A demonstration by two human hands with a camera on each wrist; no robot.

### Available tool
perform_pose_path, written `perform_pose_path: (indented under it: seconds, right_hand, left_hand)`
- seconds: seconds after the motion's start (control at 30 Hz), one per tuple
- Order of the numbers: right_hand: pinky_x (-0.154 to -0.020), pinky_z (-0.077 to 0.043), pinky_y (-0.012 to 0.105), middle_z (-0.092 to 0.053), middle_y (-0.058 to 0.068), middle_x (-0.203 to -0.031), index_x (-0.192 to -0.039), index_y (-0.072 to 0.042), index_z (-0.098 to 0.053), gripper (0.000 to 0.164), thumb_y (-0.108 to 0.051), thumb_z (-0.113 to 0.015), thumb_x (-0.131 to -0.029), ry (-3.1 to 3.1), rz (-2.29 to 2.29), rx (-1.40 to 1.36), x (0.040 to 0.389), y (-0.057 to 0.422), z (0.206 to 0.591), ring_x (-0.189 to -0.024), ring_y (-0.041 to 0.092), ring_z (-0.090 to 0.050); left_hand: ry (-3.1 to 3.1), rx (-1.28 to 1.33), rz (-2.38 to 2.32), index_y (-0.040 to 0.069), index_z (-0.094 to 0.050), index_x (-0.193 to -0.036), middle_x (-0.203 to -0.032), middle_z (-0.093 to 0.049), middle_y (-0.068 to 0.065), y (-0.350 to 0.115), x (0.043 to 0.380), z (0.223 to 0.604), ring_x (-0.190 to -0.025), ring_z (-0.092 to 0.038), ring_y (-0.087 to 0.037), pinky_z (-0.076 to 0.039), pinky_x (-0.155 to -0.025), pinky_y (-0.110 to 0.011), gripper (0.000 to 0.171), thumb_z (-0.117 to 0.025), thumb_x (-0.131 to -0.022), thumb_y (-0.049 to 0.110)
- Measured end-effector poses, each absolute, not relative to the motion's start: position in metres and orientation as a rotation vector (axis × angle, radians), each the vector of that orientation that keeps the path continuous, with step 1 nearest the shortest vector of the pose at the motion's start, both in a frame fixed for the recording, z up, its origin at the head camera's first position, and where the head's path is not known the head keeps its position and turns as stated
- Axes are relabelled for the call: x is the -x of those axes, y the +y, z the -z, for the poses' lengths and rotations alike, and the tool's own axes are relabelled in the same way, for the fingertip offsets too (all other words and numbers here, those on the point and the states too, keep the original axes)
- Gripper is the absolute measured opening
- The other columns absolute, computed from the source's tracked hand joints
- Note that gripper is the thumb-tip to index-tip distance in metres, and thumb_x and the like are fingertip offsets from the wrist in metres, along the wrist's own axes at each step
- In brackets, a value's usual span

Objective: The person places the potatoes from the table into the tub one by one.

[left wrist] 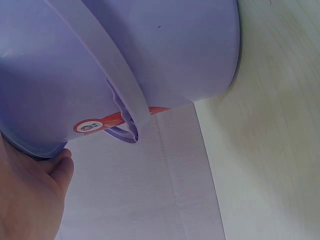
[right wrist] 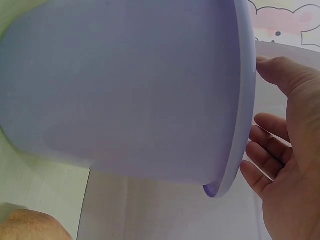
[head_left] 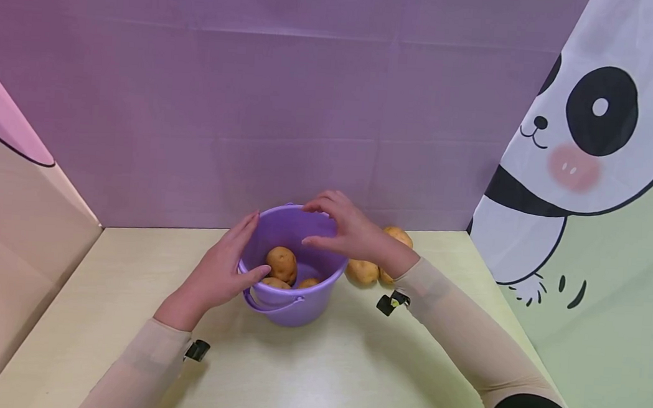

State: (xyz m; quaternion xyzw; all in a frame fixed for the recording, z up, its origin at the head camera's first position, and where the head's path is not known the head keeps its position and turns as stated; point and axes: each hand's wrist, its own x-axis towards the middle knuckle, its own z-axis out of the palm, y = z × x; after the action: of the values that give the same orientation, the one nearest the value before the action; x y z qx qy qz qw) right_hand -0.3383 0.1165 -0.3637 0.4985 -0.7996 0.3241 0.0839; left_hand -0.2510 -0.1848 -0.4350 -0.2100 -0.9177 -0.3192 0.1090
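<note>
A purple bucket (head_left: 292, 311) stands upright on the table, its handle hanging down at the front. Several potatoes lie inside, one potato (head_left: 281, 263) on top of the others. My left hand (head_left: 218, 272) rests at the left rim with fairly straight fingers along it, its thumb reaching over the front edge. In the left wrist view the bucket's wall (left wrist: 165, 55) hides part of that hand. Above the far right part of the opening, my right hand (head_left: 347, 227) has its fingers spread and holds nothing. Its fingers (right wrist: 270, 142) appear close to the rim in the right wrist view.
Right of the bucket, several potatoes (head_left: 363, 273) lie on the table, partly hidden by my right forearm. The pale wooden table (head_left: 304, 377) meets a purple backdrop (head_left: 288, 102) behind the bucket. A panda-printed panel (head_left: 603, 183) stands on the right.
</note>
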Motion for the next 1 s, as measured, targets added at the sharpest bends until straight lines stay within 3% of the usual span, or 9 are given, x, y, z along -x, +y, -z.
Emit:
perform_pose_path:
  seconds: [0.17, 0.4, 0.77, 1.0]
  right_hand:
    - [-0.112, -0.05, 0.044, -0.066, 0.014, -0.134, -0.136, 0.001, -0.07, 0.052, -0.023, -0.09, -0.094, -2.39, -0.985, -1.436, 0.336, 0.121, 0.364, -0.13, 0.027, -0.056]
    - [-0.102, -0.053, 0.049, -0.066, 0.014, -0.136, -0.138, -0.002, -0.069, 0.043, -0.018, -0.083, -0.1, -2.409, -1.094, -1.307, 0.329, 0.143, 0.37, -0.127, 0.028, -0.057]
    - [-0.102, -0.054, 0.058, -0.067, 0.007, -0.133, -0.135, -0.005, -0.071, 0.038, -0.015, -0.082, -0.1, -2.408, -1.162, -1.196, 0.325, 0.183, 0.392, -0.122, 0.03, -0.059]
    - [-0.099, -0.054, 0.051, -0.068, 0.007, -0.135, -0.135, -0.007, -0.072, 0.038, -0.015, -0.083, -0.1, -2.42, -1.164, -1.126, 0.322, 0.198, 0.4, -0.124, 0.036, -0.059]
  left_hand:
    - [-2.687, 0.623, 0.928, 0.003, -0.022, -0.176, -0.183, -0.02, -0.016, -0.186, 0.251, 0.436, -0.165, -0.026, -0.046, -0.031, -0.128, -0.07, 0.103, -0.076, -0.101, 0.046]
    - [-2.687, 0.613, 0.932, 0.003, -0.022, -0.176, -0.183, -0.019, -0.016, -0.189, 0.249, 0.435, -0.166, -0.024, -0.045, -0.03, -0.128, -0.07, 0.101, -0.075, -0.102, 0.047]
    - [-2.685, 0.611, 0.936, 0.002, -0.022, -0.176, -0.183, -0.02, -0.016, -0.188, 0.249, 0.435, -0.166, -0.025, -0.045, -0.03, -0.128, -0.07, 0.1, -0.077, -0.101, 0.042]
    - [-2.687, 0.61, 0.947, 0.003, -0.022, -0.176, -0.184, -0.019, -0.015, -0.187, 0.249, 0.435, -0.166, -0.024, -0.044, -0.03, -0.128, -0.07, 0.101, -0.076, -0.102, 0.043]
